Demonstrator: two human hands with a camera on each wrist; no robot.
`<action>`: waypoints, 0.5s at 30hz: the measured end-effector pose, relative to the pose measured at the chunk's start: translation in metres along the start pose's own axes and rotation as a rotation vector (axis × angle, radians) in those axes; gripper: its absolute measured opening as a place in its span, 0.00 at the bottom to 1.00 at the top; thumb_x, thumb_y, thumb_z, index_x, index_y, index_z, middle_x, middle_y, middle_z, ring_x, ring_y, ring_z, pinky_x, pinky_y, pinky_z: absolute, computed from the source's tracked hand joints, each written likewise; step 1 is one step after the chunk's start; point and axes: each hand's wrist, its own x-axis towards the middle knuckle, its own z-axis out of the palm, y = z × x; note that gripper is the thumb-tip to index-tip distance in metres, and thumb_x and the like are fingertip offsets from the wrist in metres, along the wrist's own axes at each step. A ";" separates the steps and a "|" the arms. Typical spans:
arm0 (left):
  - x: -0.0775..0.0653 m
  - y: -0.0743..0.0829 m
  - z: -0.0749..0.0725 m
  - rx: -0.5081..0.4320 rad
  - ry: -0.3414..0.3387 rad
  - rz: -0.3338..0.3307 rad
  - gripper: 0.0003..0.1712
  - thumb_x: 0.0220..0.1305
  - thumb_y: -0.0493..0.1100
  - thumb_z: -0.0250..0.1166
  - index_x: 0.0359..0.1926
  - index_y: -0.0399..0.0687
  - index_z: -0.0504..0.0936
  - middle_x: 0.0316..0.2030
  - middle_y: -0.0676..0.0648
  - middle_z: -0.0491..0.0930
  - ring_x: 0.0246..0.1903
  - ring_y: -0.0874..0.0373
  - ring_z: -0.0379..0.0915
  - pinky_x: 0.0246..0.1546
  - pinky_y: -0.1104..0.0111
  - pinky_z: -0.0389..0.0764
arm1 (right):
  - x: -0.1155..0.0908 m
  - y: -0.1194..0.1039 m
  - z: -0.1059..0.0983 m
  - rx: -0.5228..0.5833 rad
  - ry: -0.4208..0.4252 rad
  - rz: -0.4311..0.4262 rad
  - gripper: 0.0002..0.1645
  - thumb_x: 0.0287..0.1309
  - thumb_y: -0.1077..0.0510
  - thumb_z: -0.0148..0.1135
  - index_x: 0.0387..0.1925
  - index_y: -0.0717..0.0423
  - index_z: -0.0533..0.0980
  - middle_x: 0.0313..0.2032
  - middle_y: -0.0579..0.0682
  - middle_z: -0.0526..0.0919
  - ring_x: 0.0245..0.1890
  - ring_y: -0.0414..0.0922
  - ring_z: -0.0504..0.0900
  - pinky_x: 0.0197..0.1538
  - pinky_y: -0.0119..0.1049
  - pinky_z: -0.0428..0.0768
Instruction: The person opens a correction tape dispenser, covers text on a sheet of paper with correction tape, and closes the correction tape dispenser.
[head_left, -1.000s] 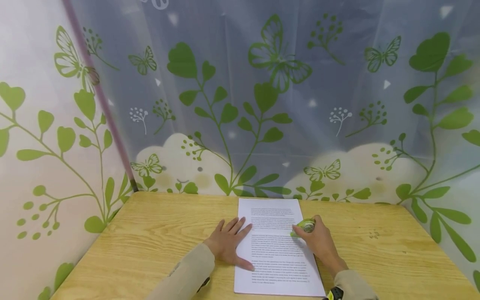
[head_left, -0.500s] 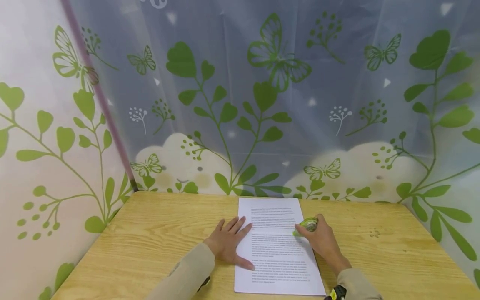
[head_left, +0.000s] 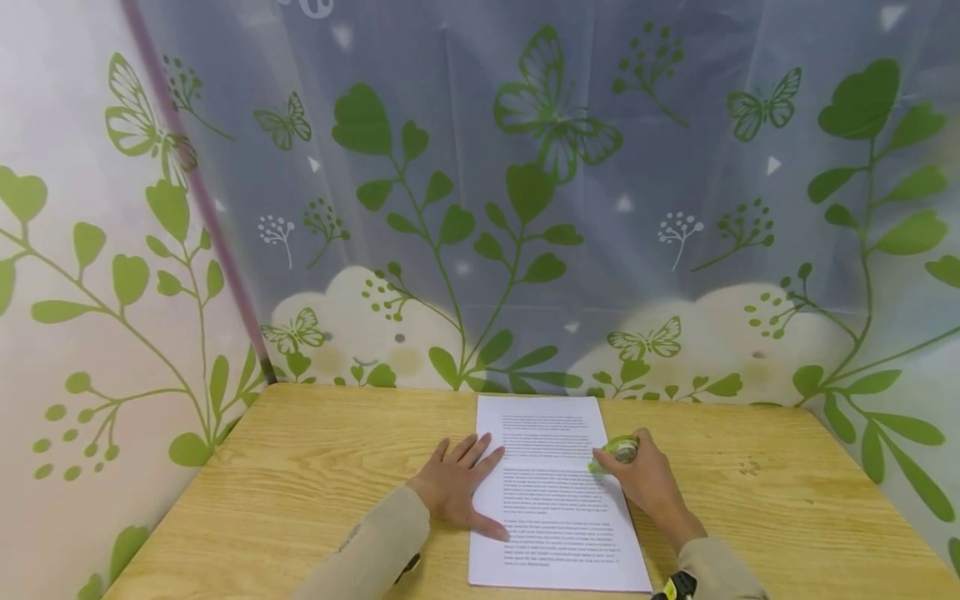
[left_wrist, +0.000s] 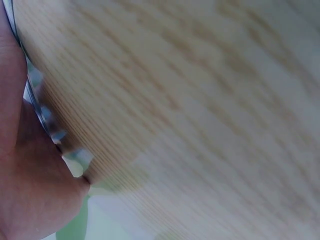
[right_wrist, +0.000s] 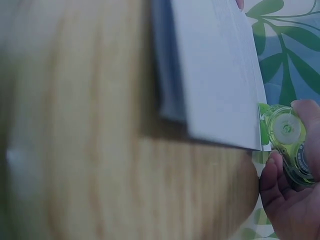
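Sheets of printed paper [head_left: 555, 500] lie stacked on the wooden table, lines of text running across the top page. My left hand [head_left: 459, 487] rests spread on the left edge of the stack, fingers straight. In my right hand [head_left: 651, 479] is a green, see-through correction tape dispenser [head_left: 622, 450], pinched between thumb and fingers, its tip at the right side of the page. The right wrist view shows round reels inside the dispenser [right_wrist: 287, 130], its green tip against the paper's edge. Only part of my left hand [left_wrist: 35, 165] appears in the left wrist view.
The wooden table [head_left: 337, 442] reaches back to a hanging curtain [head_left: 465, 208] printed with green leaves, butterflies and clouds. A dark band [head_left: 678, 586] circles my right wrist at the sleeve.
My right hand has slid a little to the right with the correction tape dispenser, toward the page's right edge. The left hand and the paper have stayed in place.
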 end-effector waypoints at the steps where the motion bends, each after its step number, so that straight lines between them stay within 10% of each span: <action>1: 0.000 0.000 0.000 0.000 0.002 0.000 0.68 0.39 0.88 0.50 0.76 0.59 0.44 0.75 0.48 0.39 0.72 0.50 0.35 0.67 0.46 0.45 | 0.000 0.000 0.000 0.001 0.002 -0.001 0.34 0.57 0.42 0.65 0.46 0.64 0.60 0.30 0.55 0.74 0.24 0.45 0.72 0.25 0.36 0.71; 15: 0.001 0.000 0.002 -0.010 -0.004 0.000 0.68 0.39 0.87 0.51 0.76 0.58 0.43 0.75 0.47 0.38 0.72 0.50 0.34 0.67 0.45 0.43 | -0.002 0.002 -0.003 0.036 0.002 0.017 0.33 0.58 0.45 0.65 0.46 0.64 0.60 0.33 0.57 0.75 0.26 0.46 0.73 0.26 0.37 0.72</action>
